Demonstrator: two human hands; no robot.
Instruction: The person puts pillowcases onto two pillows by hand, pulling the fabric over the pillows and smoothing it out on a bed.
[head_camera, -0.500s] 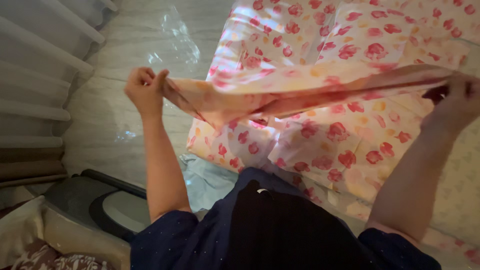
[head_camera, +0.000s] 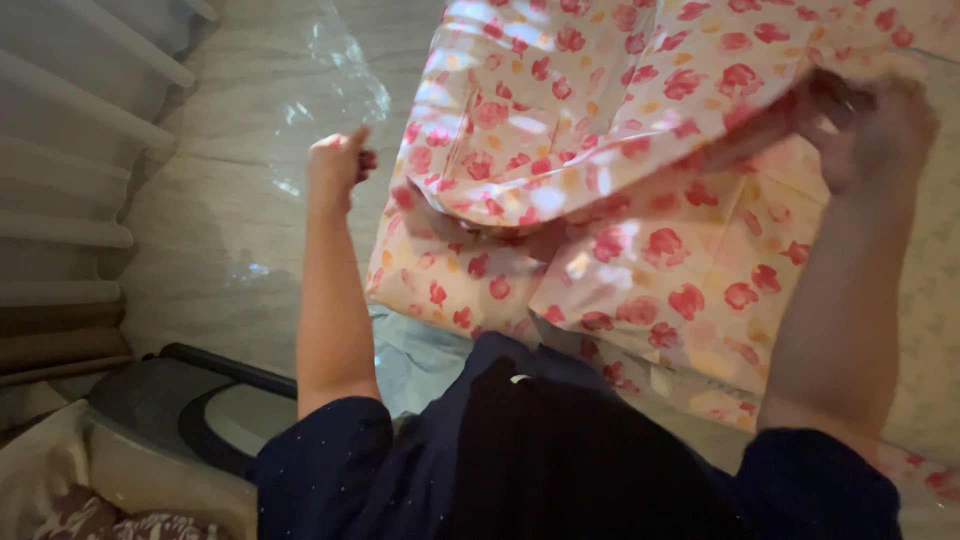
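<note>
Half a second ago we held the floral sheet (head_camera: 600, 110) stretched taut between both hands; now our left hand (head_camera: 335, 165) has let the edge go and hangs curled beside it, touching nothing we can see. Our right hand (head_camera: 870, 125) has lifted, fingers pinched on the far edge. The thin, soft cotton, peach with pink blossoms, sags in folds between our hands onto the matching pillows (head_camera: 600, 290).

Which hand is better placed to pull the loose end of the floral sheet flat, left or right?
Probably the left hand. It is closed but apart from the floral sheet, beside its drooping corner. The right hand already grips the raised edge, so it is occupied holding that side up.
</note>
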